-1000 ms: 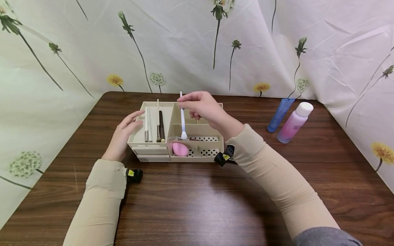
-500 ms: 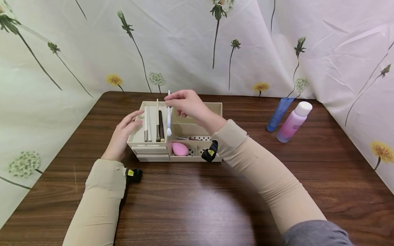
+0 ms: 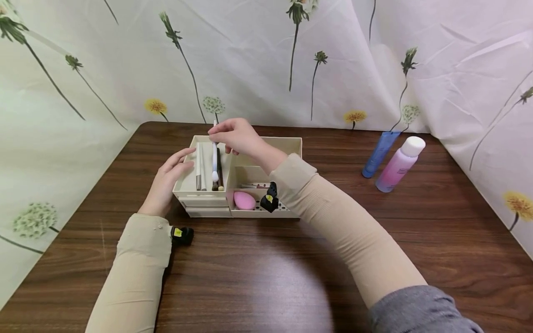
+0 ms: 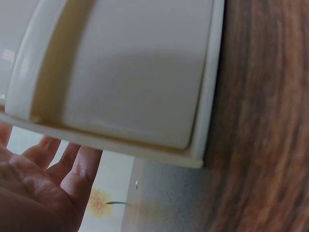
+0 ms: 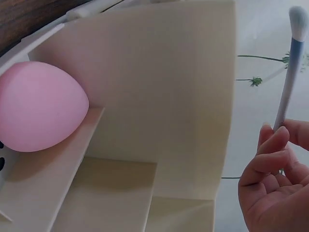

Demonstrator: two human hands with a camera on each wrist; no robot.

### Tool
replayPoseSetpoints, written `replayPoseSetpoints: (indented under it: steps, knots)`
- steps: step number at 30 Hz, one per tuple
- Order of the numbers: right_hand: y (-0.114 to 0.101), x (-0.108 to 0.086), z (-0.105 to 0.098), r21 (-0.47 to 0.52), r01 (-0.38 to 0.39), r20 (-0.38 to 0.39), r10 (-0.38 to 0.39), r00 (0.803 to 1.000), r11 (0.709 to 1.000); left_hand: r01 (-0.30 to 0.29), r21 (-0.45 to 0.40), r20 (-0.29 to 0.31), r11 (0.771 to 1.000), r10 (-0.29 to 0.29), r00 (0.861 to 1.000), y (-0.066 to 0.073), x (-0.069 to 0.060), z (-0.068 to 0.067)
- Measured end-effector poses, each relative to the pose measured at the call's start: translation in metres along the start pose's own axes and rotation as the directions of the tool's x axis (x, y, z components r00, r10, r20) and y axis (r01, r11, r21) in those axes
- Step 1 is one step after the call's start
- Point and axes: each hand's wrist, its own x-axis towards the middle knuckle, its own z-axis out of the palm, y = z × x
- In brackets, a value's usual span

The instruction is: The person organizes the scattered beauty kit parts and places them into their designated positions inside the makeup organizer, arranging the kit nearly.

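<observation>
While your left hand is resting loosely beside one box, maybe steadying it, your right hand is pinching one brush up high, probably so its soft tip is hanging free above the tray. Under that hand, four other brushes are lying; nearer you, one pink sponge is sitting. One tube and one bottle are standing far to its right.
</observation>
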Motion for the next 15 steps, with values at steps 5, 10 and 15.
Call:
replayPoseSetpoints:
  steps: [5,10,15]
  knots:
    - [-0.001,0.007,0.005,-0.052,-0.004,0.018,0.004,1.000,0.999,0.003,0.002,-0.004,1.000,-0.003,1.000,0.002,0.000,0.001]
    - [0.000,0.012,0.010,-0.123,0.008,0.033,-0.004,0.999,0.992,0.011,0.003,-0.011,1.000,-0.011,1.000,0.002,0.000,0.000]
    - [0.003,0.014,0.013,-0.181,0.015,0.034,-0.009,0.999,0.983,0.013,0.008,-0.011,1.000,-0.013,1.000,0.001,0.000,0.000]
